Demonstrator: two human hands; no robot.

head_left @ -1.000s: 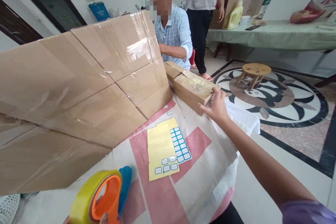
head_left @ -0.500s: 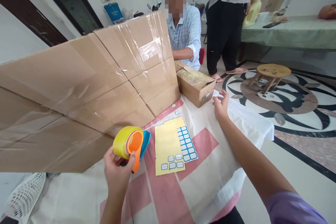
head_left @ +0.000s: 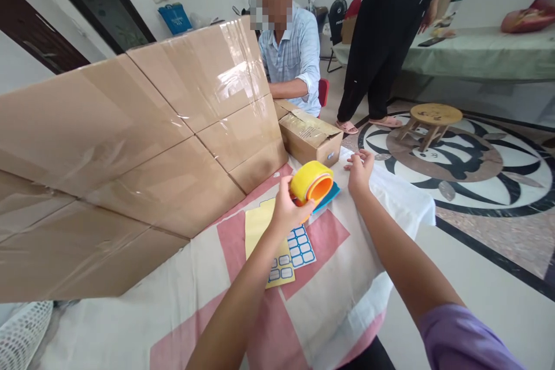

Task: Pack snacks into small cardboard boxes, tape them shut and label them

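Observation:
My left hand [head_left: 291, 208] grips a tape dispenser [head_left: 319, 188] with a yellow roll, an orange hub and a blue edge, above the table. Under that forearm lie sticker label sheets, a yellow one [head_left: 256, 228] partly hidden and a white one with blue-framed labels [head_left: 302, 245]. My right hand [head_left: 359, 170] is at the table's right side, fingers loosely apart, with nothing seen in it. Just beyond it sits a small cardboard box [head_left: 310, 133], its top taped.
Large cardboard boxes [head_left: 173, 150] form a wall along the left. A cloth [head_left: 225, 312] covers the table. Across from me sits a person in a light blue shirt [head_left: 295, 58]; another person stands behind. A wooden stool [head_left: 436, 114] is on the floor to the right.
My left hand has carried the tape dispenser to the right, from beside the label sheets to over their far right side. My right hand stays near the small box.

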